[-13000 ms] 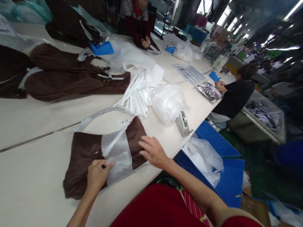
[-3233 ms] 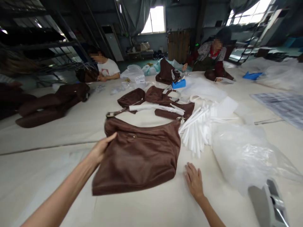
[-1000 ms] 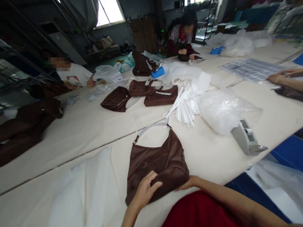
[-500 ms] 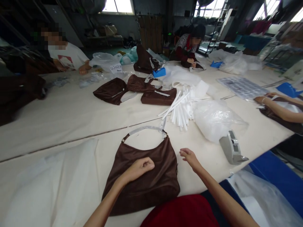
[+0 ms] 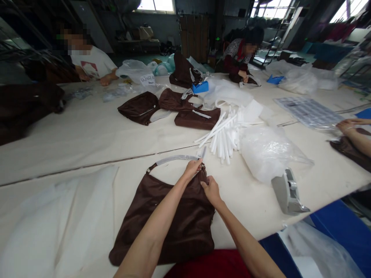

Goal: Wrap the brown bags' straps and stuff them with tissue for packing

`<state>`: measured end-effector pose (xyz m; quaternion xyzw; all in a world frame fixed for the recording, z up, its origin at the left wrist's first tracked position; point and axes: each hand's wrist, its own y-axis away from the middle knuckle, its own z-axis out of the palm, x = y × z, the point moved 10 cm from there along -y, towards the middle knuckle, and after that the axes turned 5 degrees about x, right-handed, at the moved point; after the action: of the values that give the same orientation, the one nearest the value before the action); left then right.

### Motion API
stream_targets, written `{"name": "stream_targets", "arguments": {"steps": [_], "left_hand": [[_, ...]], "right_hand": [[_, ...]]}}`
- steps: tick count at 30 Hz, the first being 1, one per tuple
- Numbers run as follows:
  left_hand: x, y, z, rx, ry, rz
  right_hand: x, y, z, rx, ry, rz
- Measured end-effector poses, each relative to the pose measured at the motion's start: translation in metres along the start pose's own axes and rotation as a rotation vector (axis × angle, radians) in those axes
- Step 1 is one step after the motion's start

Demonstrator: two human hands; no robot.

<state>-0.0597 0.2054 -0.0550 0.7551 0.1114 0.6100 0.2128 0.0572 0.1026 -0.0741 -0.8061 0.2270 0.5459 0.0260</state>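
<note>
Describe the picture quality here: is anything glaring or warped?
In the head view, the windows glare nearly white, the long table bows and tilts from wide-angle distortion, and the brown handbag looks reasonably sharp, without obvious blur.

Both of my bare arms were extended forward and inward, the left forearm [image 5: 156, 227] rising from the lower left of the view and the right forearm [image 5: 240, 235] from the lower right. My left hand [image 5: 191, 169] was the farther forward of the two, with its wrist angled and its fingers [image 5: 197, 164] closed together, pointing up and to the right. My right hand [image 5: 211, 191] sat slightly nearer to me, just beside the left but not touching it, with its fingers directed inward. The arms did not cross. No glove, ring or bandage was observed on either hand.
</note>
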Motion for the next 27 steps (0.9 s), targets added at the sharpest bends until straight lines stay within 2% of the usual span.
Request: {"name": "stream_targets", "arguments": {"steps": [3,6,9,12,14,17,20,27], "left_hand": [[0.004,-0.003,0.002,-0.002,0.084,-0.049],[0.014,0.008,-0.002,-0.062,0.16,-0.044],[0.033,0.027,-0.011,-0.16,0.152,0.086],[0.054,0.045,-0.019,-0.23,0.003,0.286],[0.06,0.051,-0.023,-0.242,-0.096,0.352],[0.067,0.053,-0.029,-0.244,-0.16,0.397],[0.074,0.053,-0.04,-0.228,-0.155,0.446],[0.069,0.06,-0.054,-0.315,-0.253,0.496]], "right_hand": [[-0.022,0.014,-0.003,0.038,0.083,-0.162],[-0.028,0.025,-0.002,0.025,0.051,-0.205],[-0.025,0.031,-0.003,-0.01,-0.053,-0.172],[-0.024,0.029,-0.005,-0.06,-0.172,-0.109],[-0.03,0.024,-0.003,-0.128,-0.265,-0.062],[-0.045,0.013,0.004,-0.263,-0.394,0.007],[-0.058,0.005,0.008,-0.344,-0.4,0.04],[-0.07,0.011,0.012,-0.396,-0.419,-0.023]]}}
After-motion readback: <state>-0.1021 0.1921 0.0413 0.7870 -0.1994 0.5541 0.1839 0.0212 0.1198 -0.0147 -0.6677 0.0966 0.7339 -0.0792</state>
